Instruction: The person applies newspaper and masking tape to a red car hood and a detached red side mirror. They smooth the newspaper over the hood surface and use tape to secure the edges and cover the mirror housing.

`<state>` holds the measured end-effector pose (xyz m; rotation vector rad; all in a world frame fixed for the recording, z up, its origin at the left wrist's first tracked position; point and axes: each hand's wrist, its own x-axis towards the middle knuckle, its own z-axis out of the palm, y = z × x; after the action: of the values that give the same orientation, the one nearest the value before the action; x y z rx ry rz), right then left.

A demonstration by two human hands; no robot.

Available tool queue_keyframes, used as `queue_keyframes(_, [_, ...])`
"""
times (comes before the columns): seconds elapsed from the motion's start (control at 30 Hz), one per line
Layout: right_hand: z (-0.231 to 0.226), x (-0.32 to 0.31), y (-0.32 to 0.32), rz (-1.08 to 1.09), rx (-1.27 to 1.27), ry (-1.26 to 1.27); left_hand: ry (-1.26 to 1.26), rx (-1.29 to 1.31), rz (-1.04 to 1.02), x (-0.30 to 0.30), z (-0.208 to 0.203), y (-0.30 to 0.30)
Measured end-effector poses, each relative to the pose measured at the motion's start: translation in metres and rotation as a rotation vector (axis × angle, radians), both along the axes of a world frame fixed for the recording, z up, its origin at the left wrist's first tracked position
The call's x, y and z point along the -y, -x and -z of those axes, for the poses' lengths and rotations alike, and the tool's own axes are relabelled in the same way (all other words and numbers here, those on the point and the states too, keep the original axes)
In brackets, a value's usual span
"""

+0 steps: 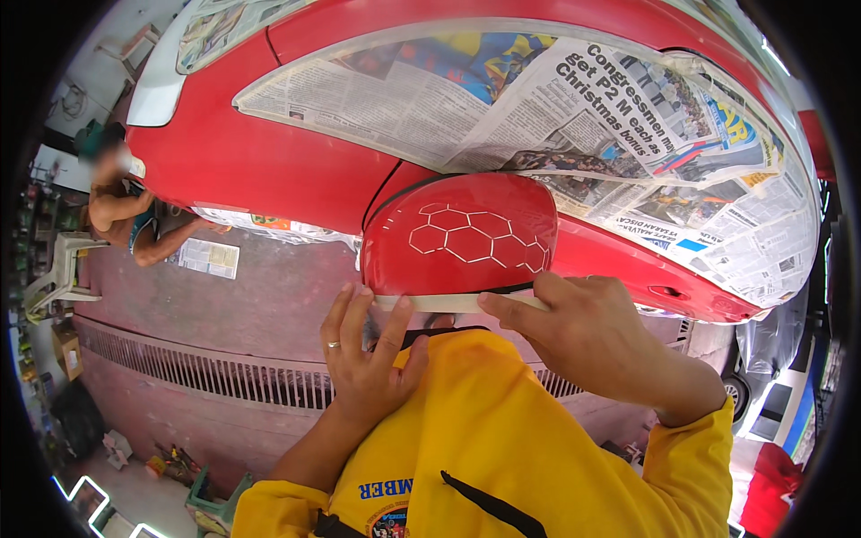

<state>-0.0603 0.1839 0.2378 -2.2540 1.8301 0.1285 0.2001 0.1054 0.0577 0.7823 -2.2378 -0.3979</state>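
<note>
A red car side mirror (462,193) juts out in front of me, its cover marked with a pale honeycomb outline. Along its near edge runs a cream strip of masking tape (439,304). My left hand (366,363), with a ring on one finger, has its fingers stretched apart, the tips touching the mirror edge and the tape's left part. At the strip's right end, my right hand (601,336) grips the tape, thumb laid along it and fingers curled behind. Part of the tape is hidden under that hand.
Newspaper (404,99) taped at its borders covers windows of the red car (269,170). A person (121,202) crouches at the car's far left. Below lie a floor grating (215,366) and a green crate (211,502); a plastic chair (67,269) stands left.
</note>
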Motion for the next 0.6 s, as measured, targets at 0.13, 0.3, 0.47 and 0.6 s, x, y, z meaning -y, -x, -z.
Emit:
queue_keyframes(0.13, [0.0,0.002,0.002,0.006,0.021,-0.025,-0.052,0.039,-0.038,-0.007,-0.002,0.002])
queue_keyframes(0.3, [-0.001,0.001,0.004,-0.027,0.009,-0.007,-0.018,0.073,-0.02,-0.009,-0.009,0.006])
queue_keyframes(0.47, [-0.001,0.001,0.005,-0.027,0.013,-0.021,-0.024,0.08,-0.029,-0.012,-0.009,0.007])
queue_keyframes(0.6, [-0.003,0.003,0.003,-0.017,-0.012,-0.047,-0.034,0.082,-0.038,-0.014,-0.009,0.008])
